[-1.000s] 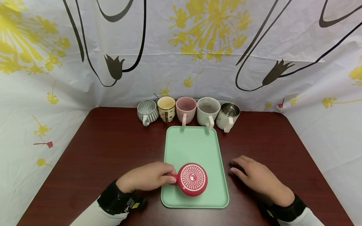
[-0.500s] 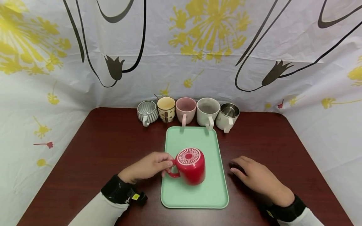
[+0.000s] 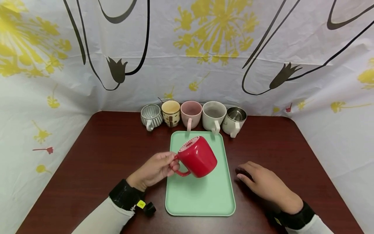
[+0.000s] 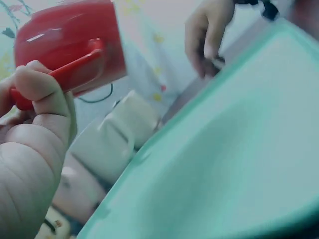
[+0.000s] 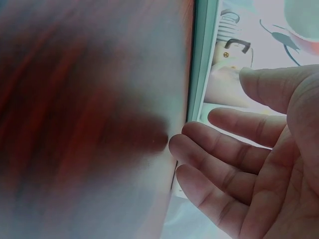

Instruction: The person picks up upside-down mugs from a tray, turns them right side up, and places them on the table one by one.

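My left hand (image 3: 156,167) grips a red mug (image 3: 200,159) by its handle, thumb and fingers closed around it. The mug is tipped, its patterned base toward the upper left and its mouth toward the lower right, and it hangs above the green tray (image 3: 201,198). In the left wrist view the red mug (image 4: 70,45) is raised over the tray (image 4: 239,139), with my fingers around the handle. To the right of the tray, my right hand (image 3: 263,180) rests on the table, its fingers loosely bent and holding nothing. Its relaxed fingers also show in the right wrist view.
Along the back edge stand a striped grey cup (image 3: 152,122), a yellow mug (image 3: 174,118), a pink mug (image 3: 194,115), a large white mug (image 3: 210,122) and a white steel-lined mug (image 3: 230,123). Behind the dark wooden table (image 3: 117,156) hangs a flowered white cloth (image 3: 175,74).
My left hand has raised the red mug off its upside-down position and turned it onto its side, moving it farther back over the tray. My right hand stays in place.
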Demonstrator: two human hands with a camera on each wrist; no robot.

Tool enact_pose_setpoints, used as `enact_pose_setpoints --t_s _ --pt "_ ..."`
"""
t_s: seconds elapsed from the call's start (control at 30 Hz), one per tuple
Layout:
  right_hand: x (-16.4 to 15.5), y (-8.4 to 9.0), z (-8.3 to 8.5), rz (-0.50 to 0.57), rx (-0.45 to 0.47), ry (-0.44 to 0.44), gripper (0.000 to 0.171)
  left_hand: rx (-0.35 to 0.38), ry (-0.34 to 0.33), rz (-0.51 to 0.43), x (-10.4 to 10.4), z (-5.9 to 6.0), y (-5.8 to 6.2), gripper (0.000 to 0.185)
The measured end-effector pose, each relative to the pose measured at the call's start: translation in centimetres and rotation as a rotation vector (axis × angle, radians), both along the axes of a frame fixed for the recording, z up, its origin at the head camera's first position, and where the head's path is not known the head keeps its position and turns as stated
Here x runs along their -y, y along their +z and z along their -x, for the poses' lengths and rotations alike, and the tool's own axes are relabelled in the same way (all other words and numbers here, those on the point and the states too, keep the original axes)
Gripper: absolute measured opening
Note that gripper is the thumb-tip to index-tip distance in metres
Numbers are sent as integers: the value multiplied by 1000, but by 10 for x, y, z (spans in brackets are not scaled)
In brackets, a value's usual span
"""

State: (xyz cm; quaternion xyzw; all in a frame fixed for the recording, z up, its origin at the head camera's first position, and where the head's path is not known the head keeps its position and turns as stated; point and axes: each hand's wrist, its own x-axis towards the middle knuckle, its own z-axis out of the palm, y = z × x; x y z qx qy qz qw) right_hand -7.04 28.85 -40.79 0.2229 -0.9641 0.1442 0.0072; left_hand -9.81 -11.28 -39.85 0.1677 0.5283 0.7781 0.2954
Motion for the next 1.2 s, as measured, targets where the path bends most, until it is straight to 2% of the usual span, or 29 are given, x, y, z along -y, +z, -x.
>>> enact_pose_setpoints --t_s 0.17,0.3,0.4,0.57,0.73,0.8,0.93,1.07,1.2 --pt "2 1 1 1 0 7 26 151 -34 -309 -12 0 2 31" --pt "3 2 0 -3 14 4 26 219 -63 -501 -23 2 4 37" --pt "5 3 0 -1 11 7 25 267 -43 -550 -31 3 5 36" --pt "14 8 -1 34 -32 37 23 333 -1 -558 -39 5 5 33" --pt "30 13 0 131 -44 101 25 365 9 -597 -44 6 6 32" --pt "39 14 1 194 -10 128 27 372 13 -606 -46 6 6 32" --pt "60 18 4 388 120 164 30 388 54 -586 -52 6 7 29" --pt "87 20 6 708 314 155 31 401 111 -553 -60 4 7 27" --pt "108 17 8 1016 489 97 35 372 108 -532 -66 2 8 30"
